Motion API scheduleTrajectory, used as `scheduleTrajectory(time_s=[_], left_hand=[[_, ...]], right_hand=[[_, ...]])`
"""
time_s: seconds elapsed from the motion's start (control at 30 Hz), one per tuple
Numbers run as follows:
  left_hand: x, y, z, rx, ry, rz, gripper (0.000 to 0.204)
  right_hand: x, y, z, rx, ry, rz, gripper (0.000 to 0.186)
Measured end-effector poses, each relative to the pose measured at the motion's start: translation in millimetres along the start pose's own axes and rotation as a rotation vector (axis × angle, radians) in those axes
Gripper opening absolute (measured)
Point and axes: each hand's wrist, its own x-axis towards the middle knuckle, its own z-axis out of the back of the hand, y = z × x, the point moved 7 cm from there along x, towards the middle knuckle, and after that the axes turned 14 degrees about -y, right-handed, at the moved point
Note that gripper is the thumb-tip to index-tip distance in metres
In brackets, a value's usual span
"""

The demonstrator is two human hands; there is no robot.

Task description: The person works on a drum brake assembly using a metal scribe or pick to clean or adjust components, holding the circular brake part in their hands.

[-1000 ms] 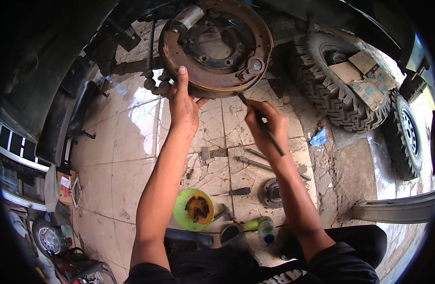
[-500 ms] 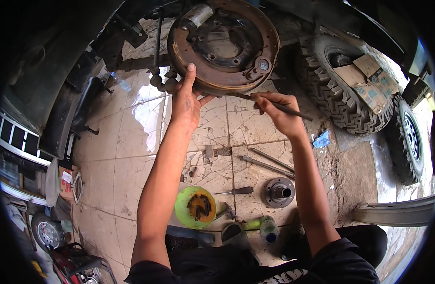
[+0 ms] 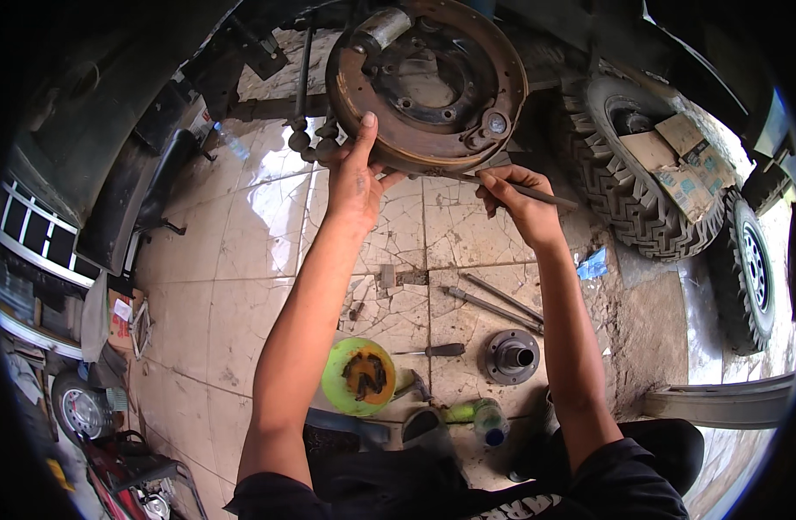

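Observation:
A rusty drum brake assembly (image 3: 512, 78) with curved shoes and a round metal cylinder (image 3: 385, 30) hangs at the top of the view. My left hand (image 3: 353, 192) grips its lower left edge, thumb on the brake shoe's face and fingers underneath, partly hidden. In my right hand (image 3: 524, 208) is a thin dark metal rod (image 3: 554, 198), pinched between thumb and fingers. The rod's far end reaches the underside of the assembly's lower rim; its tip is hard to make out there.
Below lie two long metal bars (image 3: 493, 308), a screwdriver (image 3: 441, 350), a flanged wheel hub (image 3: 511, 357), a green bowl (image 3: 336, 381) with dark parts in brownish liquid, and a plastic bottle (image 3: 491, 423). A large treaded tyre (image 3: 602, 169) bearing cardboard stands at right. Floor tiles (image 3: 372, 303) are cracked.
The brake assembly and both hands appear slightly further right and lower in view, as the head view has shifted. Both grips look the same.

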Motion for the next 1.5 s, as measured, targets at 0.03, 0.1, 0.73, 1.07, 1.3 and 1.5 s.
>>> scheduleTrajectory(time_s=[0.03,0.1,0.73,1.07,1.3,1.5], left_hand=[[-1,1,0,-0.004,-0.009,0.006,0.072],[-1,1,0,-0.011,-0.040,0.004,0.071],[-3,-4,-9,-0.115,0.103,0.011,0.077],[3,3,-1,-0.009,0.053,0.062,0.078],[4,-11,13,0.124,0.088,0.042,0.076],[5,-13,5,0.155,0.134,0.072,0.071]], right_hand=[[-3,3,-9,0.007,-0.020,0.002,0.022],[-10,-1,-37,0.021,-0.068,0.007,0.022],[-36,-17,-94,0.125,-0.287,0.182,0.023],[-39,-19,-92,0.112,-0.291,0.154,0.023],[-39,-22,-52,0.006,-0.216,0.110,0.027],[-31,-17,-74,0.122,-0.269,0.064,0.027]])
